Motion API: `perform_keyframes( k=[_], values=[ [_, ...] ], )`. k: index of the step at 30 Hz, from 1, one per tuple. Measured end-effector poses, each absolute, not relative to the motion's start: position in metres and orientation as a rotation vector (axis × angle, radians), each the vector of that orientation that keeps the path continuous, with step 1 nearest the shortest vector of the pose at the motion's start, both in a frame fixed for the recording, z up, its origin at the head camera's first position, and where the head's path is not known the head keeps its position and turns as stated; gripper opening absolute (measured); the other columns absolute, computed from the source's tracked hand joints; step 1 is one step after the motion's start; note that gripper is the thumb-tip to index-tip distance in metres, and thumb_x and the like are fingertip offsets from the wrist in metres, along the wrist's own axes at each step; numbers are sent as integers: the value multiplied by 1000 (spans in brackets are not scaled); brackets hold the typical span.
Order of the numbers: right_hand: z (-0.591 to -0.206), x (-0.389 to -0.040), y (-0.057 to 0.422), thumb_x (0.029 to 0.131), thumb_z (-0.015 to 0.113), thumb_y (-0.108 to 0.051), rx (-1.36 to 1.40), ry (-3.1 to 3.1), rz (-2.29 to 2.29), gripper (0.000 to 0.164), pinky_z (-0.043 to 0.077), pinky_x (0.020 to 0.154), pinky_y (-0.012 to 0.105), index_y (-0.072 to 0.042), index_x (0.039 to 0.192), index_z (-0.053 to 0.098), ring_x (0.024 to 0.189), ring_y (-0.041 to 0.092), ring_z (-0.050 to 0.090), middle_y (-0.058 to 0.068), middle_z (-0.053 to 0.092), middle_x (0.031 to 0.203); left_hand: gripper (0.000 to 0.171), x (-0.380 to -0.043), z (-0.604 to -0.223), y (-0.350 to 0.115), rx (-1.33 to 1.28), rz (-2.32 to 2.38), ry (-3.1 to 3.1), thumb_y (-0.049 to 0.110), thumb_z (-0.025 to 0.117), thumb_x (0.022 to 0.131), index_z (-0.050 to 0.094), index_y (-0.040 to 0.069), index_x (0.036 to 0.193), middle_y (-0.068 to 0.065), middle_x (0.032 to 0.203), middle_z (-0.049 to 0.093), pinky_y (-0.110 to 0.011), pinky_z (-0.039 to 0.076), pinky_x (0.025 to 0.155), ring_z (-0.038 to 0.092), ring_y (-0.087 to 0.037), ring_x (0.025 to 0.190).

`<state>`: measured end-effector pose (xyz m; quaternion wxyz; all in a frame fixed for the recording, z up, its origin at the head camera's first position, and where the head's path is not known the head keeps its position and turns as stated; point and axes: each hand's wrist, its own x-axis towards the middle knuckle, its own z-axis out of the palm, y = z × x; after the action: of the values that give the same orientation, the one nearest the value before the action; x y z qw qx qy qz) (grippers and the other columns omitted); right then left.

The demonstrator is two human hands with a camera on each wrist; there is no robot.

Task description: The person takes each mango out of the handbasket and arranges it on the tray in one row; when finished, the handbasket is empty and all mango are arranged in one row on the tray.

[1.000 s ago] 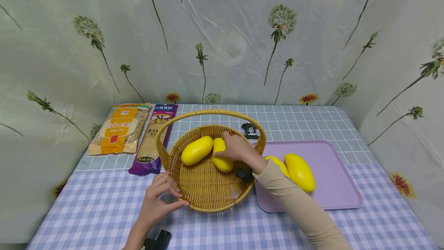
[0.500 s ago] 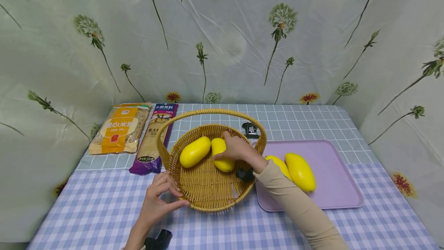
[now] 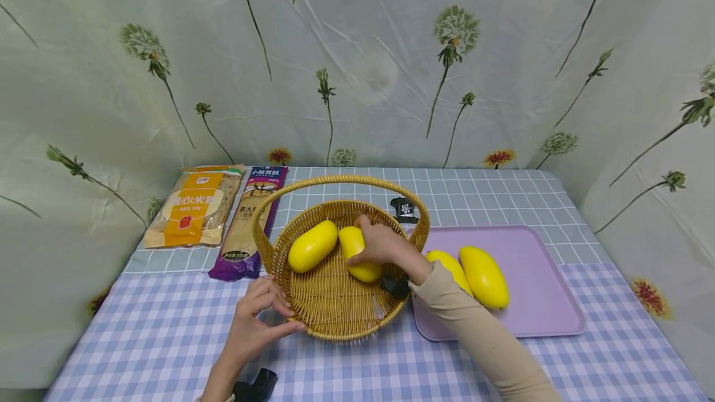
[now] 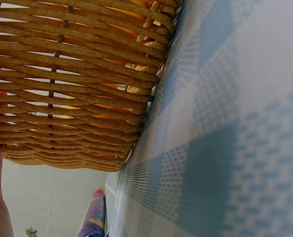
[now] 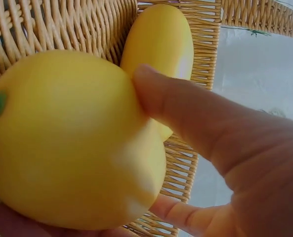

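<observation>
The basket (image 3: 335,306) stood upright, its rim held by the left hand (image 3: 254,315), a sensible brace. Inside, the right hand (image 3: 386,247) gripped a mango (image 3: 364,270) just beside the second mango (image 3: 313,247); letting go low and gently seemed safest.

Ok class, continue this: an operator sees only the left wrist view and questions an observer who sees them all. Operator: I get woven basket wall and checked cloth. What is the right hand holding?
Observer: The right hand grips a yellow fruit inside the basket.
Operator: What lies to the basket's right?
Observer: A lilac tray with two more fruits on it.
Operator: Does the basket have a handle?
Observer: Yes, one handle arches from side to side.
</observation>
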<state>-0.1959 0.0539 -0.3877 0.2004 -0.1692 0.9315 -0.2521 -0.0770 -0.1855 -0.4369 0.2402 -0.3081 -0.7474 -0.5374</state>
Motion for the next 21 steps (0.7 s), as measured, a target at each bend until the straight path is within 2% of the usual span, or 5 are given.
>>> perform_keyframes(
  k=[10,15,21],
  values=[
    [-385,-193,54,74,82,-31,-509,2610,-653,71,47,63,33,-7,123,37,71,22,55,9,56,83,33,-77,-437,-185,-827,-1464,-2058,-1,88,46,64,8,67,1,73,56,-31,32,104,49,-14,76],
    [-385,-190,55,73,83,-30,-502,2620,-708,78,48,67,35,-6,129,34,78,23,54,12,54,92,34,-76,-437,-185,-823,-1469,-2058,-2,88,45,65,8,67,0,73,56,-30,32,104,49,-14,76],
    [-381,-186,58,72,83,-32,-488,2633,-811,84,48,68,35,-9,135,32,82,24,54,15,52,105,30,-78,-437,-186,-842,-1471,-2038,5,90,51,65,7,67,0,73,57,-31,32,104,50,-15,77]
  ],
)
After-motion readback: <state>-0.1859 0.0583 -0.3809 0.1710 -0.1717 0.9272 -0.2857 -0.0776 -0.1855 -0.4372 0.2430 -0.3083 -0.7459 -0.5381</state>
